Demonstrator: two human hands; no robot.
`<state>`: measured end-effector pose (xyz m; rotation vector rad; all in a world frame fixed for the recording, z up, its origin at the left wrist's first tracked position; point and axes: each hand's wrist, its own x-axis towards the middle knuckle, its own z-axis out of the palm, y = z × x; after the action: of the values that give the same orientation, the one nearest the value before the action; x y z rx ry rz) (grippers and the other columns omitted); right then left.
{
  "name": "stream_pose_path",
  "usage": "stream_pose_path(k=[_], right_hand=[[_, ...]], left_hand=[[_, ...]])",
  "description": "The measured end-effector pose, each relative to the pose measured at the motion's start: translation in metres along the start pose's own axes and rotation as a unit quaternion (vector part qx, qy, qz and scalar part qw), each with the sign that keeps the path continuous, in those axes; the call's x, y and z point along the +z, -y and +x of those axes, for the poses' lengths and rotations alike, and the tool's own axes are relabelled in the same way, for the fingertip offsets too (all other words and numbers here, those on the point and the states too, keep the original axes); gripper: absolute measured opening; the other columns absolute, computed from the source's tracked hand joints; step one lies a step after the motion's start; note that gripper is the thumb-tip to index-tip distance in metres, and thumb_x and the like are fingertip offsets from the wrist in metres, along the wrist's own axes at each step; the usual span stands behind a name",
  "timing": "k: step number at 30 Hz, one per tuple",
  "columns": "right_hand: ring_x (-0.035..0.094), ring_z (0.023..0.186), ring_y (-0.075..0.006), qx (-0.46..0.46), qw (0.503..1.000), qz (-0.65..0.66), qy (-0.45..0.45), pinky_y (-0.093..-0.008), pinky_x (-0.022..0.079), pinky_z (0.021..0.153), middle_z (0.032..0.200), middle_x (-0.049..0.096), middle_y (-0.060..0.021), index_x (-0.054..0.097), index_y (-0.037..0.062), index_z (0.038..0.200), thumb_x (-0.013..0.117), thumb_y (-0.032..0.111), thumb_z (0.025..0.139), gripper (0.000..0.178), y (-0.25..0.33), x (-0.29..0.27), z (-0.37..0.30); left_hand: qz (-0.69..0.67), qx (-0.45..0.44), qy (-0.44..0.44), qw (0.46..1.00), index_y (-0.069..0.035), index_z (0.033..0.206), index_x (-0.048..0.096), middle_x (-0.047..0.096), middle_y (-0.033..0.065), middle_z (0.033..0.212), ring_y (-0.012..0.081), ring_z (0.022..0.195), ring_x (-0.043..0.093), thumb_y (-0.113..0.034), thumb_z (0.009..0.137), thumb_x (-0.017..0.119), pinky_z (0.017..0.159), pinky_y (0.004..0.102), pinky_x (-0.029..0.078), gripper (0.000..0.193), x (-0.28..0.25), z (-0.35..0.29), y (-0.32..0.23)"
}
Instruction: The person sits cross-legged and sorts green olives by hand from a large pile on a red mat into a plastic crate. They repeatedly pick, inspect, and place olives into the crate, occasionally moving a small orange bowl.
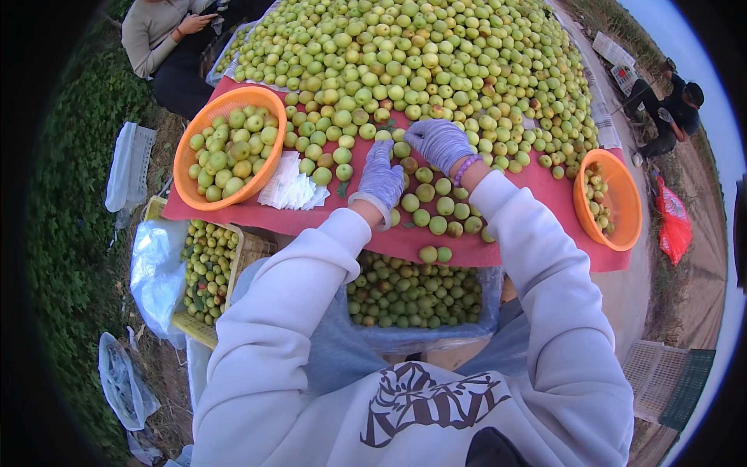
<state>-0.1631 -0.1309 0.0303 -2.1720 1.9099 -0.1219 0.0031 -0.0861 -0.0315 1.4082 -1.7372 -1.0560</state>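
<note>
My two hands wear thin purple-grey gloves and work at the near edge of a large heap of round green jujubes [405,54] on a red cloth [342,220]. My left hand [380,179] reaches forward, fingers stretched out, their tips beside a few green jujubes. Just to its right, my right hand [440,145] bends inward with its fingers curled together; what lies inside them, if anything, is hidden. A purple bead bracelet [468,168] circles the right wrist. Several loose jujubes [445,206] lie on the cloth below the hands, some with brown patches.
An orange basket [185,170] of jujubes stands at left beside white paper slips [292,187]; another orange basket [622,204] tilts at right. Below the table edge sit a lined crate [420,336] and a yellow crate [253,247], both holding jujubes. Two people sit farther off.
</note>
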Motion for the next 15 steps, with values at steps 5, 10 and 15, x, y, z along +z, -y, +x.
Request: stream_pose_path(k=[5,10,15], right_hand=[[0.06,0.11,-0.0359,0.067,0.988,0.06,-0.127,-0.0451,0.05,0.091,0.13,0.055,-0.0133,0.059,0.0188,0.13,0.065,0.037,0.088,0.047,-0.038,-0.019,0.011],[0.062,0.103,-0.0354,0.027,0.997,0.0,-0.074,-0.0452,0.051,0.087,0.124,0.055,-0.0132,0.062,0.0164,0.115,0.067,0.035,0.087,0.034,-0.028,0.004,0.001],[0.065,0.092,-0.0329,-0.049,0.987,0.127,-0.086,-0.0424,0.052,0.08,0.099,0.065,-0.016,0.064,0.0106,0.103,0.067,0.035,0.087,0.029,-0.049,0.012,-0.035]], left_hand=[[0.01,-0.002,0.035,0.999,-0.004,0.143,0.04,0.043,0.0209,0.142,0.0326,0.131,0.046,-0.008,0.089,0.059,0.108,0.0364,0.039,0.057,0.005,-0.01,-0.017],[-0.031,-0.035,0.019,0.999,-0.003,0.141,0.042,0.045,0.0223,0.139,0.0347,0.127,0.049,-0.01,0.089,0.059,0.106,0.0385,0.041,0.055,-0.001,-0.011,-0.028],[-0.009,-0.034,0.02,0.999,-0.002,0.137,0.044,0.049,0.0238,0.135,0.0376,0.124,0.05,-0.009,0.089,0.059,0.106,0.041,0.041,0.052,-0.001,-0.012,-0.025]])
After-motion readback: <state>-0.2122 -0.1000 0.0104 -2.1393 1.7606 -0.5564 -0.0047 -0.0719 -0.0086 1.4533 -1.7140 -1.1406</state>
